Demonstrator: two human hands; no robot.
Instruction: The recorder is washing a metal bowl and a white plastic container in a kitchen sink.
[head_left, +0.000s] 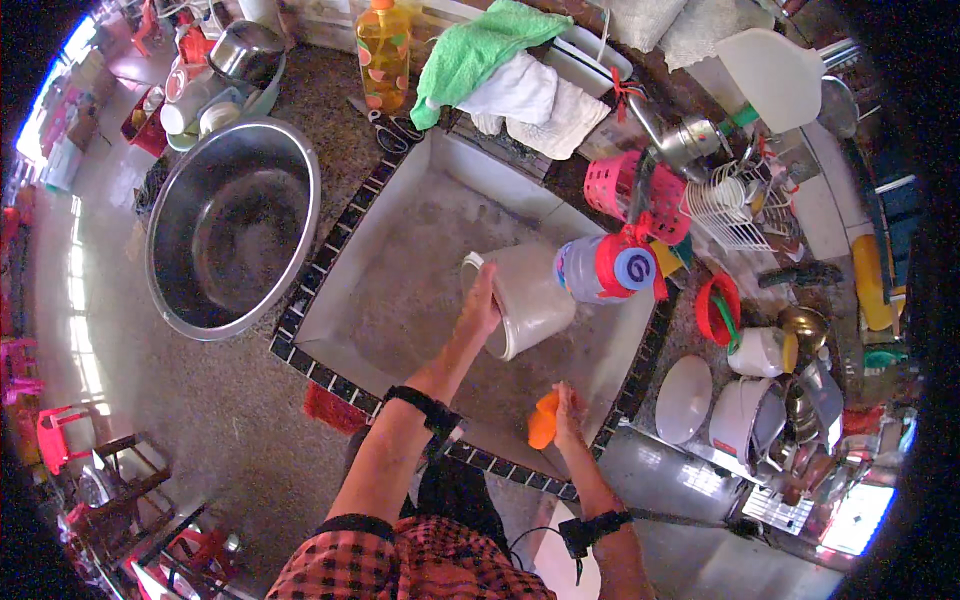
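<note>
My left hand (480, 301) grips the rim of a whitish plastic tub (536, 296), which lies tilted on its side inside a wide tiled sink (390, 255). Low in the sink's right part, my right hand (568, 416) holds an orange sponge-like object (544, 421), apart from the tub. A clear plastic bottle (589, 270) with a blue cap and red ties hangs at the faucet, just right of the tub and partly over it in this view. What lies inside the tub is hidden.
A large metal basin (309, 161) stands left of the sink. Scissors (391, 139), a yellow soap bottle (382, 56) and cloths (517, 90) lie beyond it. At right are a pink basket (611, 184), a red bowl (701, 307) and a white lid (684, 399).
</note>
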